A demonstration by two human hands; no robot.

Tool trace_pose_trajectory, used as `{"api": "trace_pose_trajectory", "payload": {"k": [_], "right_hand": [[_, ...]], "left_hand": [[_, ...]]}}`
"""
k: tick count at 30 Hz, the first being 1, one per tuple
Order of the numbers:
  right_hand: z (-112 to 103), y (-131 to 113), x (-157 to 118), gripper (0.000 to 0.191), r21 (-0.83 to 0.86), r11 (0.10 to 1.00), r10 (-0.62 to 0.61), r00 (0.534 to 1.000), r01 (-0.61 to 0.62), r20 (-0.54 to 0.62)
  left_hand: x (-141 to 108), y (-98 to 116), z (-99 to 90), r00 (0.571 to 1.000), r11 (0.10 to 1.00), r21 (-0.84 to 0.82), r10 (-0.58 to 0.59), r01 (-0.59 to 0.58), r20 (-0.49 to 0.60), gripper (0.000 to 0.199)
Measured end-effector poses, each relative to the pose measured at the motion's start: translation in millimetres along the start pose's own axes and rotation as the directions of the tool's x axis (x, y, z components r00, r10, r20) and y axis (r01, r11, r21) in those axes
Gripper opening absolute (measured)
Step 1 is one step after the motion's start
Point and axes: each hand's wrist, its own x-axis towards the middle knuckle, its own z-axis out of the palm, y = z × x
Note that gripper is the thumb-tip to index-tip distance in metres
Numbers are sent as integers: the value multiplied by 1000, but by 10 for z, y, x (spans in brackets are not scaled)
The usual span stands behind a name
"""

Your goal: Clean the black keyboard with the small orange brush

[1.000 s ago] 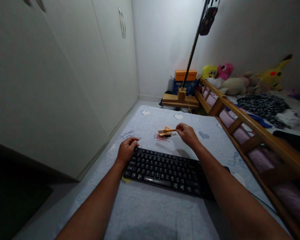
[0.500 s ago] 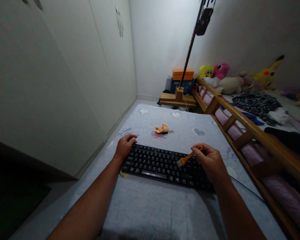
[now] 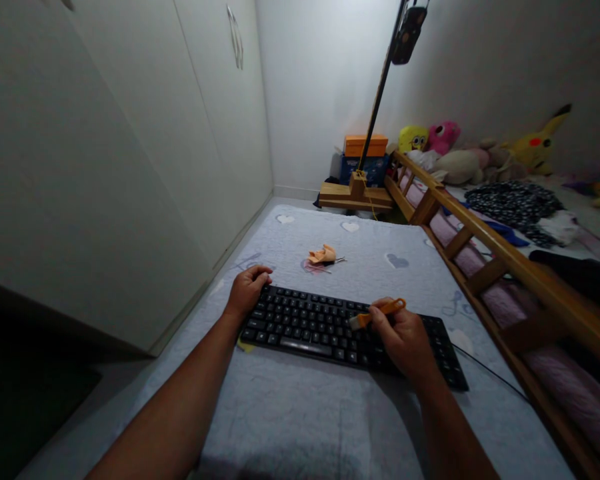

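We have the brush right of centre in the frame, slanted over the keyboard; our right hand pinches it between thumb and fingers near mid-length, looped handle end poking out to the upper right, pale bristles aimed left at the keys (tips touching or just above, can't tell). Our left hand is at the keyboard's upper left corner, fingers curled; whether it grips the edge or only rests there, we can't tell either. Keyboard lies across the middle of the frame on the pale blue cloth; its cable runs off toward the lower right; a small crumpled orange item sits near frame centre. Handling, our guess: brush light, handle stiff and maybe slick, bristles soft and easily splayed; hold it by the handle, close behind the head; keyboard rigid, fairly light, may slide; take it by the edges, off the keycaps.
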Motion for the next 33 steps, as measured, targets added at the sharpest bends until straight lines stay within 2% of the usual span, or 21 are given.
{"api": "trace_pose_trajectory", "payload": {"k": [6,10,15,21,24,26,28,30,33], "right_hand": [[183,-32,-42,27,58,996,-78,995,74,55],[212,-67,-45,26,-9,995,-95,994,95,57],[87,26,-30,30,-185,980,-85,995,72,-59],[-84,186,-25,32,-349,937,-93,974,15,-208],[-138,187,-32,30,-351,936,-102,956,-1,-275],[-133,147,-46,31,-287,958,-97,952,10,-289],[-86,92,-68,31,-176,984,-71,967,27,-245],[-9,42,-96,32,-60,997,-47,988,39,-144],[103,6,-124,30,-5,998,-55,998,55,-29]], "left_hand": [[-7,6,-13,1000,1000,20,6,-6,3,29],[-2,5,-11,1000,1000,18,7,-7,1,28],[-4,22,-1,1000,1000,31,2,-2,-5,29],[0,29,0,1000,998,56,0,1,-10,30],[-6,27,3,1000,998,63,-5,6,-16,30],[-10,24,4,1000,998,66,-4,5,-21,30],[-12,17,2,1000,997,74,-3,5,-24,30],[-9,6,-4,999,996,85,2,1,-33,30],[-5,-10,-15,998,995,101,19,-13,-60,30]]}}
